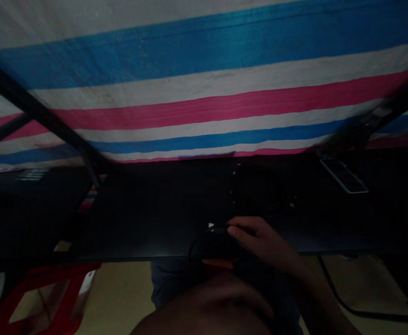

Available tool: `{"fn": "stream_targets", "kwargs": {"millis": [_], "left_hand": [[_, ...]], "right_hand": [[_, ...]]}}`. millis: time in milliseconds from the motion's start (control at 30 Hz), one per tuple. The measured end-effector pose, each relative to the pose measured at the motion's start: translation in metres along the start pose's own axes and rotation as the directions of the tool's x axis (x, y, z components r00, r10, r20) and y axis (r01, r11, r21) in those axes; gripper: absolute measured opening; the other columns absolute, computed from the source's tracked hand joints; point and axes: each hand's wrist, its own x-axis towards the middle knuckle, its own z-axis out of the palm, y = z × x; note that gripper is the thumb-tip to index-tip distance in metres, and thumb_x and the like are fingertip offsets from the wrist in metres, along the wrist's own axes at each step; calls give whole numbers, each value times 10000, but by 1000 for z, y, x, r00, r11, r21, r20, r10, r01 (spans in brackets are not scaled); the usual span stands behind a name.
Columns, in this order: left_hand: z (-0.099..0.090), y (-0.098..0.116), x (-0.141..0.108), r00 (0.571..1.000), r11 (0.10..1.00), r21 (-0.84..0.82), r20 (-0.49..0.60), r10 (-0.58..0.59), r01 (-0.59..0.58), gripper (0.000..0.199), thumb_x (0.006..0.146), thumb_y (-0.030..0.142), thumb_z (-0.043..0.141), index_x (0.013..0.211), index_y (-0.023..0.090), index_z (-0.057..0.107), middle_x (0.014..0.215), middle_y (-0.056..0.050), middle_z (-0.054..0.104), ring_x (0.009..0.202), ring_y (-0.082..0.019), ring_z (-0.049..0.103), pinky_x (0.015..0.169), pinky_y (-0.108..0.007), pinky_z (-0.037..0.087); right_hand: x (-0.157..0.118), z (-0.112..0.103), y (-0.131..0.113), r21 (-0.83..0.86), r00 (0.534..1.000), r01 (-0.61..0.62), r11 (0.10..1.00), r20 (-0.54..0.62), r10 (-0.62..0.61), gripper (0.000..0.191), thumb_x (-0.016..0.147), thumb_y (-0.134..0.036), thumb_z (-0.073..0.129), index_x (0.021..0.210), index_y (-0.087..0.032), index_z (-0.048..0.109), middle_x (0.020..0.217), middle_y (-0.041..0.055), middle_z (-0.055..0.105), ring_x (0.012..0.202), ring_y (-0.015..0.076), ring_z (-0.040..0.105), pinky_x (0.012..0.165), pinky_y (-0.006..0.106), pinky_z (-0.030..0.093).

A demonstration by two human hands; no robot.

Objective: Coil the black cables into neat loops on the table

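The picture is very dark. My right hand (256, 237) is at the front edge of the black table (148, 214), its thumb and fingers pinched on a thin dark cable (192, 246). A small white tag (211, 226) shows just left of the fingertips, and the cable curves down over the edge. At the bottom middle, low over the lap, a blurred bare shape appears to be my left hand (228, 293); its fingers cannot be made out. Behind the right hand lies a dark coil (260, 188), perhaps of cable, with small light ends.
A phone-like device (343, 175) with a pale rim lies at the right. Striped sheeting (204, 107) hangs behind the table, with a dark slanting bar (39, 109) at left. A red plastic stool (67, 298) stands lower left. A black hose or cable (364, 315) loops below right.
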Motion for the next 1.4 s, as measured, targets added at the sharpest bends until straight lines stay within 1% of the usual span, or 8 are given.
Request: {"fn": "stream_targets", "kwargs": {"millis": [133,333,567,767,900,1133,1267,1400], "left_hand": [[-5,-7,32,946,944,291,-318,-60,158,255,920,332,666,1166,289,718,1254,-102,689,1171,-320,629,973,-458,518],[5,-45,51,892,855,259,-89,-443,450,470,1050,478,347,927,170,680,852,-76,707,782,-218,661,700,-328,460],[-34,-54,27,875,880,91,-193,-444,467,573,999,546,416,560,189,510,509,36,415,472,-103,371,483,-261,243],[-64,-65,15,643,877,-122,-634,-429,464,616,865,653,521,444,220,400,448,47,275,417,-94,226,420,-264,174],[-52,-80,21,510,862,-282,-712,-483,422,604,872,655,513,466,213,442,465,28,361,440,-105,324,460,-251,259],[-30,-87,10,746,773,-292,-223,-628,564,616,969,676,339,691,194,604,526,17,490,523,-145,474,548,-263,346],[-12,-67,16,823,838,-240,-190,-536,491,529,994,596,389,749,187,618,653,12,541,625,-141,484,578,-252,346],[-5,-54,29,855,870,-276,-218,-470,408,389,941,501,563,748,172,642,681,15,554,636,-125,472,575,-234,344]], "right_hand": [[-2,18,-9,-18,950,34,999,310,-26,193,859,-178,565,760,-189,730,734,-5,682,701,147,588,630,246,438],[-4,11,0,30,966,-41,999,258,31,142,857,-188,614,752,-163,707,741,-7,686,679,125,582,632,232,441],[-22,-8,17,30,910,-228,973,363,202,174,857,-335,715,827,-178,647,661,-43,593,572,100,507,524,209,359],[-17,-5,30,84,966,-97,992,247,73,311,947,-468,620,842,-178,662,837,38,689,805,168,616,751,294,456],[-11,14,43,282,1000,-13,959,4,13,450,971,-587,531,728,-209,532,636,-20,565,621,140,546,651,285,455],[-4,-1,29,-17,997,-67,998,-38,67,408,961,-534,575,732,-197,543,653,-51,435,579,104,386,515,230,302],[-2,5,6,-171,975,36,985,220,3,283,976,-391,567,796,-192,656,742,-21,589,695,128,507,630,241,385],[-3,15,8,-121,989,83,989,130,-67,302,953,-464,601,806,-214,686,744,-11,611,719,154,541,654,256,420]]}}
